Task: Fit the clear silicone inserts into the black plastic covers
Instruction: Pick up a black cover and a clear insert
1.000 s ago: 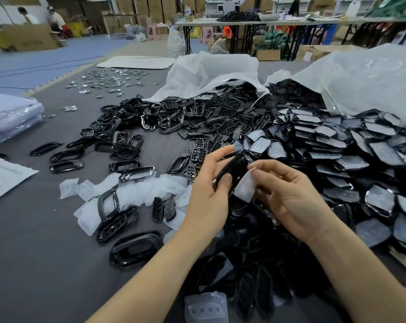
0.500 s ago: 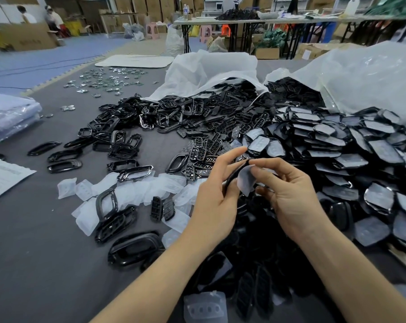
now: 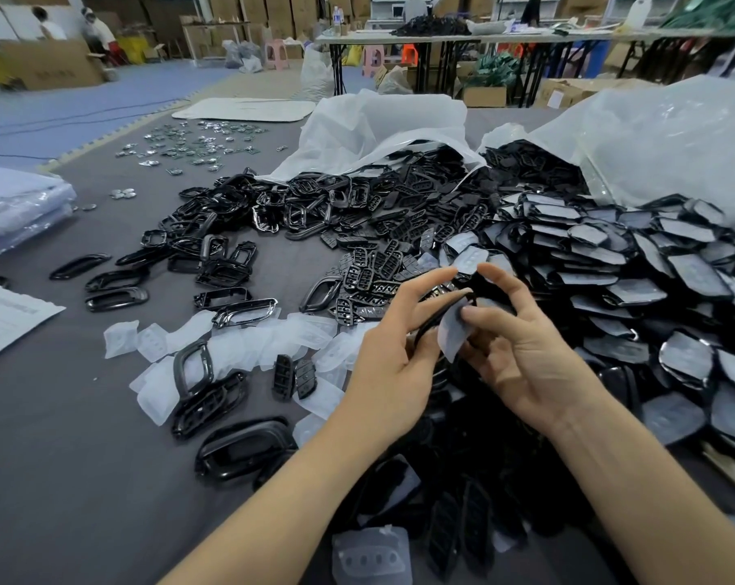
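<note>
Head view shows your left hand (image 3: 393, 365) curled around a black plastic cover (image 3: 431, 318), thumb and fingers closed on its rim so the cover stands on edge between your two hands. Your right hand (image 3: 526, 356) pinches a clear silicone insert (image 3: 453, 331) with the thumb against it, while the index and middle fingers (image 3: 500, 285) arch loosely above; the insert lies against the cover's face, though whether it is seated in the cover you cannot tell from this angle.

Just under and in front of your hands sits a dark heap of black parts (image 3: 462, 479). To your left, loose clear inserts (image 3: 247, 344) lie scattered on the grey table (image 3: 61, 479), mixed with a few black frames (image 3: 192, 365). One more clear insert (image 3: 372, 555) rests at the near edge between your forearms. To your right, a big pile of finished covers (image 3: 652, 268) with pale inserts showing spills from a clear plastic bag (image 3: 673, 141). Farther ahead, more black frames and button pieces (image 3: 357, 213) pour out of a white bag (image 3: 378, 124). Small shiny metal pieces (image 3: 188, 141) are strewn at the far left of the table, a printed sheet of paper (image 3: 7, 314) lies at your left edge, and a stack of bagged items (image 3: 19, 209) sits beyond it.
</note>
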